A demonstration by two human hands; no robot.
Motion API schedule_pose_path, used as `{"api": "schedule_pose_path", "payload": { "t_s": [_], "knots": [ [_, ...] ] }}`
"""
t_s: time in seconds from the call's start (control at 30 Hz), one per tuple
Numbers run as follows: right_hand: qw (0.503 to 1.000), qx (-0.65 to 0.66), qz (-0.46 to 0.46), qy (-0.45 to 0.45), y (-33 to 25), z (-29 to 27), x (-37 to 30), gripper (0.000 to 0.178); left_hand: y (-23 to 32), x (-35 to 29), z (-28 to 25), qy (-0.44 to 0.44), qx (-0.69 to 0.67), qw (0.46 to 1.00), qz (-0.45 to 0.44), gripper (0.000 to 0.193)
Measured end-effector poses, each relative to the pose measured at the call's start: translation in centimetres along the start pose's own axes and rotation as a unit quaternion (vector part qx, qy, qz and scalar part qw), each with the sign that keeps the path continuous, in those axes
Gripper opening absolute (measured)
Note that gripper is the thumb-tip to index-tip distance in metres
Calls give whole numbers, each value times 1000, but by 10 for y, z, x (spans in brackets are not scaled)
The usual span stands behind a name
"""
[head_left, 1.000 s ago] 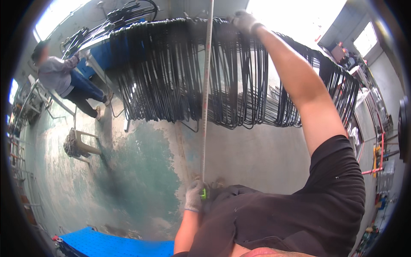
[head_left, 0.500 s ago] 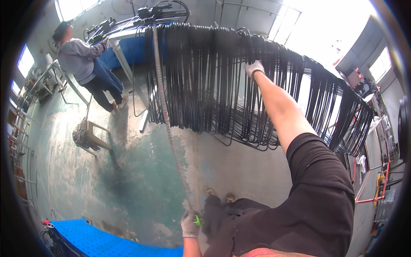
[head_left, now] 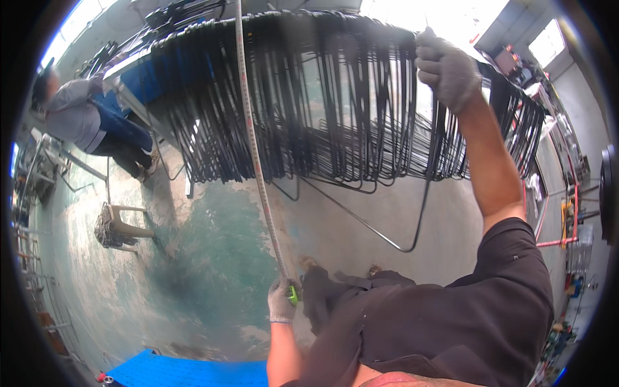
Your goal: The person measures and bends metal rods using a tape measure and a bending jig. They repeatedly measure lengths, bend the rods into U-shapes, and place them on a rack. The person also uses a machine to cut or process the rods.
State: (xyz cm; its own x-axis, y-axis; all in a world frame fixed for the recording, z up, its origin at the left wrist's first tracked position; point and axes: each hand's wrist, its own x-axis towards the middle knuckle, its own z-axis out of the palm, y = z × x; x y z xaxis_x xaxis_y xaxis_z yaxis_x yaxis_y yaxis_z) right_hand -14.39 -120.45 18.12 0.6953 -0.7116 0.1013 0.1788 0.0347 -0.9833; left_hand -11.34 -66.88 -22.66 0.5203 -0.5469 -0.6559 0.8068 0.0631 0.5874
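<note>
"What can be read, from your remote seat?"
"I see fine marks along the pale blade (head_left: 255, 151) of a green tape measure (head_left: 293, 295), too small to make out."
"And the hands?"
"My gloved left hand (head_left: 282, 303) grips that measure near the waist; my right hand (head_left: 447, 74) is closed on a bent black rod (head_left: 407, 249)."
"Obstacles?"
"The blade crosses a crowded row of rods (head_left: 219, 97); a co-worker (head_left: 74, 116) and a stool (head_left: 129, 227) stand at left."

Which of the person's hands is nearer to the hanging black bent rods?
Right. The right hand is up at the hanging black bent rods; the left hand is lower down, apart from them, holding the green tape measure.
</note>
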Motion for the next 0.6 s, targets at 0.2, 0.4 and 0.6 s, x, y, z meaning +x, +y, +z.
{"api": "schedule_pose_path", "payload": {
  "t_s": [0.2, 0.4, 0.6],
  "knots": [
    [993, 114, -5, -33, -101, -114, -131, 24, -15, 11, 66, -43, 38, 998, 7, 39],
    [991, 64, -64, 101, -113, -279, -233, 31, -86, -23, 153, -58, -3, 998, 26, 39],
    [989, 48, -75, 122, -148, -415, -301, 31, -199, -87, 235, -57, -4, 998, -8, 39]
  ]
}}
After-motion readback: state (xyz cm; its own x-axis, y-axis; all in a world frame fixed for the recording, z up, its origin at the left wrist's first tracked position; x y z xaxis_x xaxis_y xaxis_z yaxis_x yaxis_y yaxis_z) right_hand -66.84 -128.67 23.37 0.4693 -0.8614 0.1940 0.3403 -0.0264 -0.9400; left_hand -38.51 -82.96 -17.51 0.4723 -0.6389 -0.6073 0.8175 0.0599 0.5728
